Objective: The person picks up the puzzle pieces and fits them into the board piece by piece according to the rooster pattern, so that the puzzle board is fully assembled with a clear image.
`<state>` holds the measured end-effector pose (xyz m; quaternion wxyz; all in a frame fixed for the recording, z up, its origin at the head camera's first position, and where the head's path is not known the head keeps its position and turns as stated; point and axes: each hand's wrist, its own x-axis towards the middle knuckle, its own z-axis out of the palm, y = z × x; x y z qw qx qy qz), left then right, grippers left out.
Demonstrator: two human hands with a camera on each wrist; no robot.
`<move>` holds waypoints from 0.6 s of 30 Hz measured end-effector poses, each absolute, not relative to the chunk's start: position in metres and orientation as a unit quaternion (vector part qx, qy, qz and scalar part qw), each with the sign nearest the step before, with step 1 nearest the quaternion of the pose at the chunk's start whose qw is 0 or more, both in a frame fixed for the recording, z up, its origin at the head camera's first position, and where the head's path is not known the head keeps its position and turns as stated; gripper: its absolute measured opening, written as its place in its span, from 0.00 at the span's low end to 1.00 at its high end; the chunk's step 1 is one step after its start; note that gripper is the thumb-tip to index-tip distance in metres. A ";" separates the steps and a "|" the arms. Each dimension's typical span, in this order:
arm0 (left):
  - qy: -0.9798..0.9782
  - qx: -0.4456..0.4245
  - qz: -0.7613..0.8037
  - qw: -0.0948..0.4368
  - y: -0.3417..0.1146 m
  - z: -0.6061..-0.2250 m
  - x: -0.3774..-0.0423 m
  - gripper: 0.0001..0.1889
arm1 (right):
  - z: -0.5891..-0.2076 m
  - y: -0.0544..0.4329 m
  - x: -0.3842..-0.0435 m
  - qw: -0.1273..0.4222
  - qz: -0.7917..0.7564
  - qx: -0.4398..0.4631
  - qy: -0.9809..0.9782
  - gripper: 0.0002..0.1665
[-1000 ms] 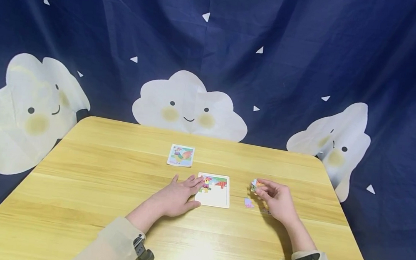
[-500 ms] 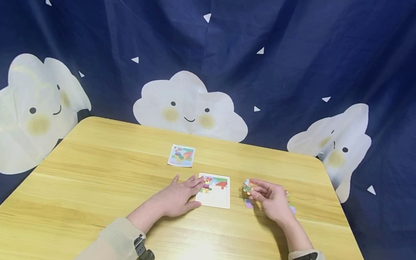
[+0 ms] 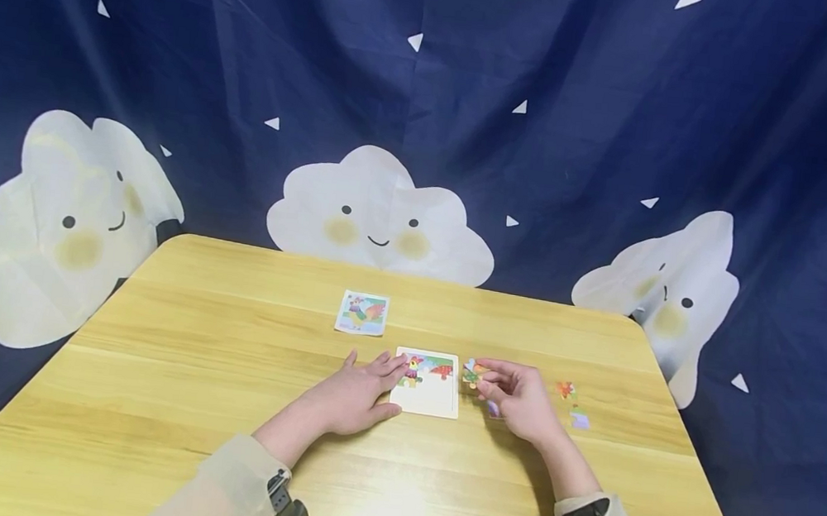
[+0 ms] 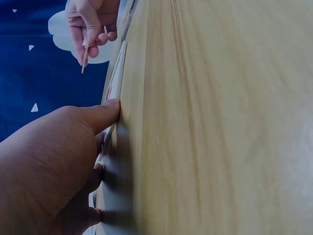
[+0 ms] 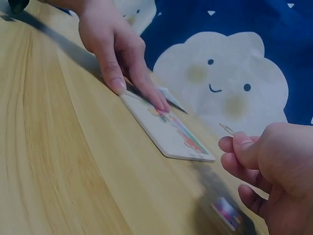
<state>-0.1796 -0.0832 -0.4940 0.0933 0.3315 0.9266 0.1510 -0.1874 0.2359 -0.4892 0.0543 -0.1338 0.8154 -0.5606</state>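
A white puzzle board [image 3: 433,401] lies on the table with several joined pieces along its upper part, showing a rooster's head and a red patch. My left hand [image 3: 347,399] rests on the board's left edge, fingers spread and thumb at the lower left corner. Just off the board's right side, my right hand [image 3: 525,403] pinches a colourful puzzle piece [image 3: 471,373] between thumb and fingers. In the right wrist view that piece [image 5: 226,129] appears edge-on, above the table. One loose lilac piece [image 3: 494,409] lies under the right hand, partly covered by it.
More loose pieces, an orange-red one [image 3: 566,391] and a lilac one [image 3: 580,420], lie right of the right hand. Behind the board sits a square picture card [image 3: 362,315] with a rooster. A blue curtain [image 3: 461,71] with clouds hangs beyond the wooden table [image 3: 226,340].
My right hand has carried the puzzle piece leftward, close to the board's right edge, uncovering loose pieces on its right. My left hand has stayed on the board.
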 end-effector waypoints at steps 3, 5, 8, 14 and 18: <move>0.927 0.332 0.150 0.092 -0.084 -0.494 -0.180 0.38 | -0.490 0.230 -0.188 0.056 -0.553 -0.137 0.820 0.23; 0.927 0.333 0.149 0.092 -0.083 -0.494 -0.180 0.38 | -0.490 0.227 -0.188 0.053 -0.547 -0.139 0.824 0.23; 0.927 0.332 0.149 0.091 -0.083 -0.494 -0.179 0.39 | -0.491 0.222 -0.188 0.047 -0.539 -0.141 0.829 0.22; 0.927 0.332 0.147 0.089 -0.084 -0.495 -0.179 0.39 | -0.492 0.212 -0.189 0.039 -0.537 -0.152 0.829 0.21; 0.927 0.332 0.151 0.090 -0.083 -0.494 -0.178 0.38 | -0.492 0.207 -0.189 0.040 -0.537 -0.156 0.828 0.21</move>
